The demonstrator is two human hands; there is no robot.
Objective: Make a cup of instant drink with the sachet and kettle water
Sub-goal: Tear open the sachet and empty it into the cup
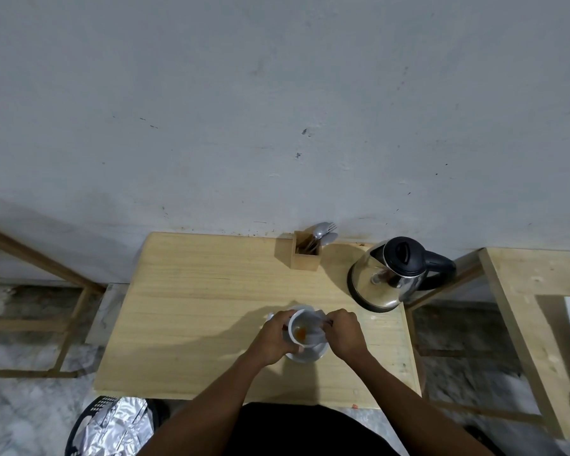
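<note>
At seven o'clock, on the floor below the pale wooden tabletop (195, 307), a black plastic basket (79, 429) holds crumpled silver foil (119, 426). My left hand (273, 337) curls its grip closed around the nine o'clock side of the small white ceramic cup (301, 329), which sits on a white round saucer (310, 355) near the tabletop's front edge. Orange powder (300, 331) lies in the cup's bottom. My right hand (343, 330) pinches a whitish sachet (316, 324) at the cup's three o'clock rim, grip closed on it; the sachet hangs over the cup's mouth. At twelve o'clock, against the grey wall (277, 110), a square wooden holder (305, 251) carries metal spoons and a fork (324, 232). At two o'clock stands the stainless steel kettle with black lid and handle (395, 274).
</note>
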